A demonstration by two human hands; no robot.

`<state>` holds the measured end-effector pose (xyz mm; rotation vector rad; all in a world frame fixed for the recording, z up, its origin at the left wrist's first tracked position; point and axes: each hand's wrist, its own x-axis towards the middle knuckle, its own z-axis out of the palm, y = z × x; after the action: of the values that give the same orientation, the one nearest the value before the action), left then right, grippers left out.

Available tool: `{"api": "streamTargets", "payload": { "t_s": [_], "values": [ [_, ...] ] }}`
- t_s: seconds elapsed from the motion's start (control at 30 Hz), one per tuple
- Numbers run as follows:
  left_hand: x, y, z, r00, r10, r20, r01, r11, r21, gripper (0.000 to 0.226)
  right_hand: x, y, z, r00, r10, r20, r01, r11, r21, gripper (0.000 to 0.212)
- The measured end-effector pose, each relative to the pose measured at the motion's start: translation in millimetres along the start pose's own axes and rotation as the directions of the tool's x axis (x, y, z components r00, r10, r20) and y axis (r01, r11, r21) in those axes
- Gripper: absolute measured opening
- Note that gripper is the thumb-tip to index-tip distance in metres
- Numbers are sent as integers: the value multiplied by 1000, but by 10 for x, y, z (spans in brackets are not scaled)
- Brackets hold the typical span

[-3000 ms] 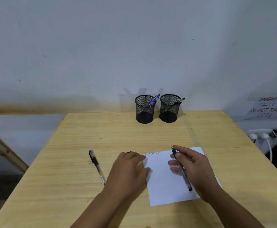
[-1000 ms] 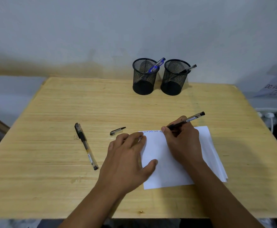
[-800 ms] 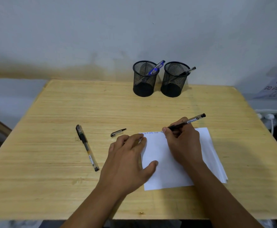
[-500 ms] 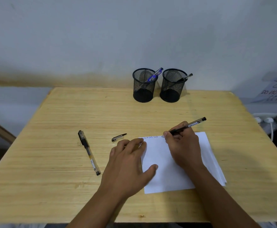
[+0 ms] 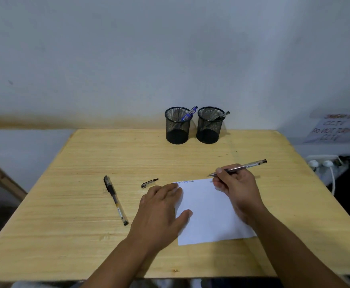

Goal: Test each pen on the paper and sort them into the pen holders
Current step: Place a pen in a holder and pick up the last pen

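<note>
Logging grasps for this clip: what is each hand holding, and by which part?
The right hand pinches the uncapped clear-barrelled black pen near its tip. The left hand holds nothing; it presses flat on the white paper sheet.

White paper lies flat, scribbles along its far edge. An uncapped pen hovers beyond that edge; capped pen and loose cap lie left. Two mesh holders each hold one pen.
</note>
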<state>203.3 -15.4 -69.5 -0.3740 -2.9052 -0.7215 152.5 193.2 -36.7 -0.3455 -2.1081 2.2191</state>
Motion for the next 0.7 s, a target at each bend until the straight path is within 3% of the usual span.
{"api": "streamTargets", "payload": {
  "t_s": [0.13, 0.23, 0.4, 0.53, 0.7],
  "values": [
    [29, -81, -105, 981, -110, -159, 70, 969, -236, 44, -233, -5, -87, 1000, -22, 8, 22, 999, 41, 2],
    [138, -272, -268, 969, -151, -196, 123, 982, -146, 41, -415, -20, -157, 999, -31, 9, 30, 998, 51, 4],
    [264, -496, -471, 936, -305, -175, 328, 936, 126, 26, -673, -49, -234, 999, -13, -50, 15, 999, 46, 6],
    [287, -533, -513, 933, -343, -108, 359, 910, 208, 24, -819, -38, -294, 997, -22, -73, 22, 1000, 0, 10],
    [253, -445, -433, 944, -278, -175, 315, 919, 236, 19, -888, -14, -384, 995, -24, -96, 22, 1000, -21, 16]
  ]
}}
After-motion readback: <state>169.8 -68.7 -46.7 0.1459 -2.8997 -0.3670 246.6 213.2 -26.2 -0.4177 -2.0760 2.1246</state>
